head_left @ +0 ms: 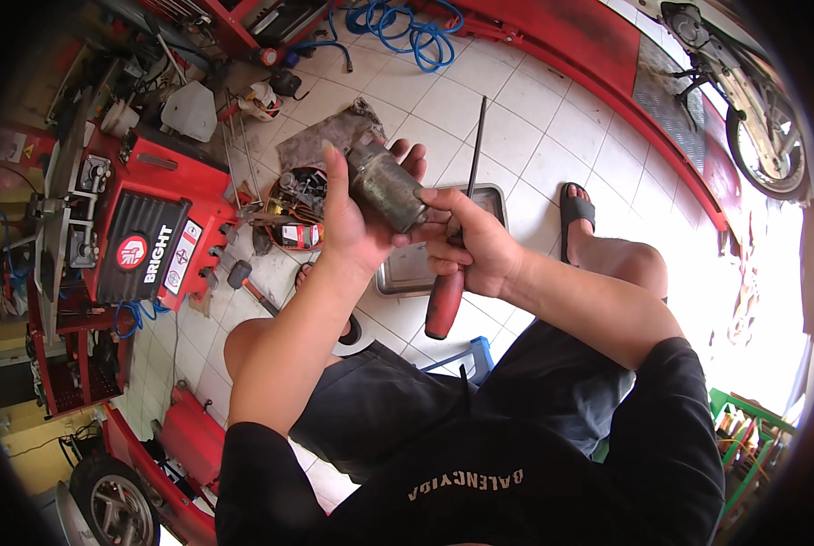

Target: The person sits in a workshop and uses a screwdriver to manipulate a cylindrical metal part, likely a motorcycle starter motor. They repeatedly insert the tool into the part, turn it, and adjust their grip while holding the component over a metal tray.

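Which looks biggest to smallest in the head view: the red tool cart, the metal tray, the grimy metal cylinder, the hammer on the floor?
1. Red tool cart
2. Metal tray, partly hidden by the hands
3. Grimy metal cylinder, though nearer the camera
4. Hammer

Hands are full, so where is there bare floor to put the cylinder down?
Free: the white tiles between the blue hose and the metal tray, and the tray's own bare bottom. Crowded: the left, around the red machine and the parts bowl.

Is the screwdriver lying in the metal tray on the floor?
No, the right hand grips the red-handled screwdriver above the tray.
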`<act>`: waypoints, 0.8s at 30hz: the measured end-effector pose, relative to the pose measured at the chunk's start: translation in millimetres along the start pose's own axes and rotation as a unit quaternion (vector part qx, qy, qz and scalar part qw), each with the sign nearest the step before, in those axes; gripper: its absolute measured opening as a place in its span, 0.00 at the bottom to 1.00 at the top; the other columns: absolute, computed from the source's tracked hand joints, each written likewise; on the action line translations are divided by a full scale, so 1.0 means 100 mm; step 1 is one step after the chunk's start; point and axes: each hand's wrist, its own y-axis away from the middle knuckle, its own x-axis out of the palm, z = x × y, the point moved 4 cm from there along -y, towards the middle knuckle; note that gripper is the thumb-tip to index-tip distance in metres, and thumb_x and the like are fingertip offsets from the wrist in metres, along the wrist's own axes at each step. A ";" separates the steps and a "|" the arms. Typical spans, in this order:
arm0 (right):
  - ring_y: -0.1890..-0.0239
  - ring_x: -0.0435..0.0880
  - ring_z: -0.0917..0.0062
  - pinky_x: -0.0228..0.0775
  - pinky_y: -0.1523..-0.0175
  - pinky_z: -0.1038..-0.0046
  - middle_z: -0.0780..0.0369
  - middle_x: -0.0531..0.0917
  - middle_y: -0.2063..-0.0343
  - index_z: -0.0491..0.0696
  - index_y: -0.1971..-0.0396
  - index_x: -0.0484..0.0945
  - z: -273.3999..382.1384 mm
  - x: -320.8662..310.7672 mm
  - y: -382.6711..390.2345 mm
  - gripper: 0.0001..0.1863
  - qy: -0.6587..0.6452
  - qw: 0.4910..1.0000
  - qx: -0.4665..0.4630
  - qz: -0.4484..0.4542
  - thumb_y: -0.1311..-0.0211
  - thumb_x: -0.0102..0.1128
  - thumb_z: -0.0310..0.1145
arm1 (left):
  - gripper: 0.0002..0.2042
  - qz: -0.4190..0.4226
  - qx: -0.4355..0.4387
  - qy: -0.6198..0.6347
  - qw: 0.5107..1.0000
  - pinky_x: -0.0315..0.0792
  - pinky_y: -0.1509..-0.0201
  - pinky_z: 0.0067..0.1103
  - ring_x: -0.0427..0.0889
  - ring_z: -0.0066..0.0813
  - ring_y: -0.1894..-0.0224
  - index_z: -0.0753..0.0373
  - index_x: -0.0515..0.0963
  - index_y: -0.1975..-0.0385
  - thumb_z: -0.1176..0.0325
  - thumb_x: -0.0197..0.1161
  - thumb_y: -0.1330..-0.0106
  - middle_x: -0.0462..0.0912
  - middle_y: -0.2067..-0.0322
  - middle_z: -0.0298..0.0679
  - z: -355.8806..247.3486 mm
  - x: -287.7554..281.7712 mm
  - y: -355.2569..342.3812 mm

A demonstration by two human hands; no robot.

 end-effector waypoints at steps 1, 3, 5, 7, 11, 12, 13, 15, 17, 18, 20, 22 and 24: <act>0.87 0.55 0.87 0.56 0.76 0.81 0.53 0.83 0.68 0.44 0.52 0.73 0.01 0.02 0.01 0.25 0.029 0.999 0.013 -0.007 0.35 0.62 0.50 | 0.37 -0.019 -0.014 -0.001 1.000 0.74 0.39 0.33 0.76 0.42 0.43 0.61 0.72 0.49 0.28 0.59 0.38 0.77 0.50 0.44 -0.02 -0.04 -0.02; 0.88 0.57 0.86 0.58 0.76 0.80 0.53 0.81 0.70 0.40 0.49 0.73 0.06 0.07 0.05 0.31 0.089 0.995 0.038 -0.020 0.36 0.63 0.54 | 0.34 -0.057 -0.042 -0.002 0.997 0.77 0.43 0.32 0.79 0.39 0.50 0.60 0.71 0.54 0.32 0.64 0.39 0.78 0.57 0.44 -0.07 -0.15 -0.06; 0.88 0.59 0.85 0.61 0.77 0.78 0.54 0.79 0.73 0.36 0.46 0.72 0.13 0.04 0.01 0.36 0.160 0.986 0.048 -0.006 0.37 0.64 0.57 | 0.32 -0.093 -0.046 0.007 0.995 0.78 0.49 0.31 0.79 0.38 0.57 0.61 0.72 0.57 0.35 0.66 0.38 0.78 0.61 0.43 -0.07 -0.10 -0.04; 0.88 0.61 0.85 0.64 0.77 0.75 0.54 0.78 0.74 0.34 0.45 0.72 0.20 0.01 0.02 0.40 0.221 0.974 0.046 -0.013 0.38 0.65 0.58 | 0.29 -0.116 -0.038 -0.006 0.992 0.79 0.53 0.30 0.80 0.37 0.62 0.62 0.72 0.60 0.37 0.67 0.38 0.78 0.65 0.42 -0.12 -0.11 -0.03; 0.81 0.70 0.82 0.72 0.71 0.74 0.56 0.78 0.69 0.35 0.41 0.69 0.36 -0.14 0.11 0.37 0.328 0.944 0.013 -0.032 0.35 0.63 0.52 | 0.27 -0.151 -0.024 -0.011 0.988 0.79 0.57 0.29 0.81 0.34 0.64 0.62 0.72 0.61 0.43 0.71 0.40 0.79 0.67 0.40 -0.35 -0.22 -0.03; 0.79 0.72 0.82 0.73 0.69 0.75 0.57 0.78 0.67 0.36 0.40 0.68 0.33 -0.17 0.11 0.35 0.361 0.932 -0.008 -0.025 0.34 0.62 0.50 | 0.27 -0.157 -0.021 -0.002 0.987 0.79 0.57 0.29 0.81 0.33 0.64 0.62 0.72 0.59 0.43 0.71 0.40 0.79 0.66 0.40 -0.40 -0.26 -0.04; 0.77 0.74 0.81 0.73 0.68 0.76 0.58 0.79 0.66 0.36 0.39 0.68 0.32 -0.20 0.12 0.34 0.395 0.918 -0.031 -0.019 0.33 0.61 0.48 | 0.27 -0.161 -0.019 0.007 0.987 0.79 0.56 0.28 0.81 0.32 0.63 0.61 0.72 0.57 0.43 0.71 0.40 0.79 0.65 0.40 -0.44 -0.27 -0.03; 0.70 0.78 0.80 0.75 0.64 0.77 0.60 0.79 0.63 0.38 0.36 0.64 0.25 -0.15 0.16 0.26 0.407 0.909 -0.043 0.076 0.28 0.54 0.34 | 0.29 -0.182 -0.003 0.002 0.983 0.79 0.58 0.28 0.81 0.32 0.64 0.63 0.71 0.58 0.42 0.71 0.40 0.79 0.67 0.40 -0.49 -0.29 -0.01; 0.67 0.79 0.81 0.77 0.64 0.76 0.59 0.79 0.63 0.38 0.35 0.61 0.20 -0.04 0.26 0.23 0.411 0.898 -0.068 0.138 0.25 0.49 0.29 | 0.29 -0.203 -0.006 0.000 0.979 0.79 0.59 0.29 0.80 0.33 0.64 0.63 0.72 0.61 0.41 0.70 0.41 0.79 0.68 0.41 -0.53 -0.35 -0.01; 0.70 0.81 0.81 0.78 0.65 0.78 0.60 0.81 0.63 0.40 0.34 0.63 0.18 0.03 0.31 0.21 0.412 0.894 -0.086 0.154 0.22 0.46 0.29 | 0.29 -0.203 -0.011 0.003 0.979 0.79 0.59 0.28 0.80 0.34 0.65 0.64 0.73 0.62 0.40 0.70 0.41 0.79 0.69 0.40 -0.54 -0.40 -0.03; 0.73 0.82 0.81 0.78 0.68 0.78 0.61 0.81 0.66 0.41 0.34 0.64 0.20 0.12 0.37 0.21 0.456 0.878 -0.044 0.139 0.21 0.46 0.32 | 0.29 -0.202 -0.020 0.007 0.979 0.79 0.60 0.28 0.79 0.35 0.65 0.64 0.74 0.66 0.39 0.70 0.41 0.79 0.70 0.40 -0.58 -0.48 -0.05; 0.80 0.82 0.82 0.77 0.72 0.78 0.63 0.82 0.74 0.45 0.34 0.68 0.18 0.09 0.36 0.21 0.505 0.856 -0.021 0.111 0.20 0.45 0.36 | 0.30 -0.212 -0.023 0.018 0.977 0.79 0.61 0.28 0.79 0.36 0.65 0.64 0.74 0.69 0.38 0.70 0.42 0.79 0.71 0.40 -0.59 -0.52 -0.05; 0.82 0.81 0.83 0.76 0.73 0.78 0.64 0.80 0.78 0.44 0.35 0.70 0.20 0.10 0.35 0.20 0.551 0.829 -0.025 0.091 0.19 0.43 0.36 | 0.30 -0.215 -0.023 0.018 0.976 0.79 0.62 0.28 0.79 0.36 0.66 0.64 0.74 0.70 0.37 0.70 0.42 0.79 0.72 0.40 -0.58 -0.51 -0.06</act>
